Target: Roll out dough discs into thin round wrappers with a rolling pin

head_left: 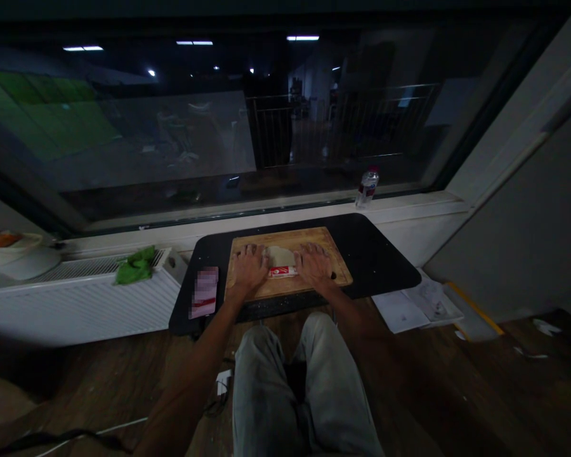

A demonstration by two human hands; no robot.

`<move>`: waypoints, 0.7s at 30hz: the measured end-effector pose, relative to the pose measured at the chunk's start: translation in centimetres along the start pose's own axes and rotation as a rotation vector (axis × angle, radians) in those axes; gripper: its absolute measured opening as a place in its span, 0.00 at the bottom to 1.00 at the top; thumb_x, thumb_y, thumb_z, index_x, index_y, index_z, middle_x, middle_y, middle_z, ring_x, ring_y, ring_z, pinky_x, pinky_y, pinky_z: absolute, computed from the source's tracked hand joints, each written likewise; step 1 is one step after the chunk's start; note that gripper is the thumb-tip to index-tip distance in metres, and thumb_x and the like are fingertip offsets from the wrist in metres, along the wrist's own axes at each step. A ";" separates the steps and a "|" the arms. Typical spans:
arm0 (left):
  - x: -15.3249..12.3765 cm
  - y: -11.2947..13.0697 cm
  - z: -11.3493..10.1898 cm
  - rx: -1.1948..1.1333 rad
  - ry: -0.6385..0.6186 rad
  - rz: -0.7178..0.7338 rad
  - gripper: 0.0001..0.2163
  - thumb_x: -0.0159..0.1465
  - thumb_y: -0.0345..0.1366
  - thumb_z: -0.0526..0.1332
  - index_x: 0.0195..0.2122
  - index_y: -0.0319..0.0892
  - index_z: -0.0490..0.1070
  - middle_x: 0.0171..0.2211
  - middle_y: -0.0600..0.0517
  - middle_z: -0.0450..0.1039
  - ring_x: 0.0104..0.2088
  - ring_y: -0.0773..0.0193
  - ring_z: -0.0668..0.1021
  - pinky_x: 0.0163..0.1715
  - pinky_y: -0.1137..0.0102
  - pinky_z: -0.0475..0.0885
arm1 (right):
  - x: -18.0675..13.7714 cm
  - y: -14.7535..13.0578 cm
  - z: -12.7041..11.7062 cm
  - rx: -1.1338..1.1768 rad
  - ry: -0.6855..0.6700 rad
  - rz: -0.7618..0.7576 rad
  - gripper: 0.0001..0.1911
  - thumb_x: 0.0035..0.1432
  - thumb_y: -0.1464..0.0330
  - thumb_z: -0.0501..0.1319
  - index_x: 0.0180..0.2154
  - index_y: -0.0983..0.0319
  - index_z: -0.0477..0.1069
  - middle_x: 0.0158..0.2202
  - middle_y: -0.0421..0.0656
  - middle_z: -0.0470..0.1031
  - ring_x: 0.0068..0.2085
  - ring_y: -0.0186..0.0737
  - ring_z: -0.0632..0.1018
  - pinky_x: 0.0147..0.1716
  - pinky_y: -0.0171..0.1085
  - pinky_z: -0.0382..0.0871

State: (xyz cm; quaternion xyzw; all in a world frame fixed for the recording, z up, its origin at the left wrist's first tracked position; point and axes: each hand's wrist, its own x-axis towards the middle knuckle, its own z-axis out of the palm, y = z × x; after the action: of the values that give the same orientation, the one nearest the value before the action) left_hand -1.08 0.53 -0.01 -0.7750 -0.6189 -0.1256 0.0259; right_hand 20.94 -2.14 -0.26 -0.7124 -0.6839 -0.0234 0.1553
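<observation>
A wooden cutting board [261, 292] lies on a small black table, with a pale flattened piece of dough [280, 255] in its middle. Across the near edge of the dough lies a rolling pin [282, 271] with a red and white label. My left hand [250, 266] rests palm down over its left end, fingers stretched forward onto the board. Over the right end lies my right hand [315, 263], also palm down with fingers extended. Both ends of the pin are hidden beneath my hands. Whitish powder shows on my fingers.
A phone [205, 292] lies on the left of the black table [385, 260]. A bottle [367, 188] stands on the windowsill behind. Left are a radiator [85, 311], a green cloth [136, 265] and a white bowl [23, 259]. Papers [400, 311] lie low at the right.
</observation>
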 end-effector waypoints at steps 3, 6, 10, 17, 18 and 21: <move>0.2 0.1 0.0 -0.002 -0.011 0.016 0.23 0.83 0.45 0.50 0.72 0.46 0.73 0.72 0.40 0.74 0.72 0.41 0.71 0.72 0.45 0.64 | 0.6 0.0 -0.4 0.000 -0.037 -0.007 0.29 0.85 0.55 0.49 0.69 0.60 0.80 0.70 0.54 0.80 0.69 0.59 0.75 0.69 0.53 0.66; 0.4 0.1 -0.2 0.001 -0.021 0.032 0.23 0.83 0.46 0.51 0.69 0.46 0.75 0.71 0.40 0.75 0.72 0.41 0.72 0.71 0.45 0.65 | 1.3 -0.1 -0.7 0.005 -0.078 0.008 0.30 0.85 0.54 0.49 0.68 0.61 0.80 0.69 0.55 0.81 0.69 0.59 0.75 0.69 0.53 0.66; 0.9 0.2 -0.3 -0.011 -0.020 0.043 0.22 0.82 0.46 0.51 0.67 0.45 0.77 0.69 0.39 0.76 0.70 0.41 0.73 0.69 0.46 0.67 | 2.1 0.0 -0.8 0.024 -0.094 0.006 0.31 0.85 0.52 0.48 0.67 0.61 0.81 0.68 0.55 0.82 0.69 0.58 0.76 0.70 0.52 0.64; 2.6 0.0 0.1 -0.028 -0.014 0.019 0.21 0.83 0.47 0.51 0.62 0.45 0.80 0.65 0.38 0.78 0.66 0.43 0.76 0.66 0.49 0.70 | 4.3 0.1 -0.4 0.027 -0.102 0.028 0.31 0.84 0.52 0.48 0.67 0.60 0.81 0.71 0.54 0.80 0.71 0.58 0.75 0.73 0.54 0.62; 2.9 0.0 0.2 -0.028 -0.010 0.024 0.21 0.83 0.47 0.52 0.61 0.44 0.81 0.65 0.38 0.79 0.66 0.43 0.76 0.66 0.50 0.71 | 4.7 0.1 -0.4 0.032 -0.101 0.026 0.31 0.85 0.53 0.47 0.68 0.60 0.81 0.71 0.54 0.80 0.70 0.58 0.76 0.73 0.54 0.62; 3.8 -0.3 0.5 -0.027 0.017 0.030 0.22 0.84 0.47 0.51 0.61 0.43 0.81 0.64 0.38 0.79 0.65 0.43 0.77 0.66 0.51 0.72 | 5.8 0.0 -0.5 0.062 -0.109 0.011 0.32 0.85 0.54 0.46 0.67 0.60 0.82 0.69 0.54 0.81 0.69 0.58 0.77 0.71 0.54 0.65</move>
State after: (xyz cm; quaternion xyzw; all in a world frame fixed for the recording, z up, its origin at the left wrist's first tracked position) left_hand -0.48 4.32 0.38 -0.7832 -0.6054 -0.1399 0.0225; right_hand 21.42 3.35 1.63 -0.7113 -0.6878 0.0373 0.1400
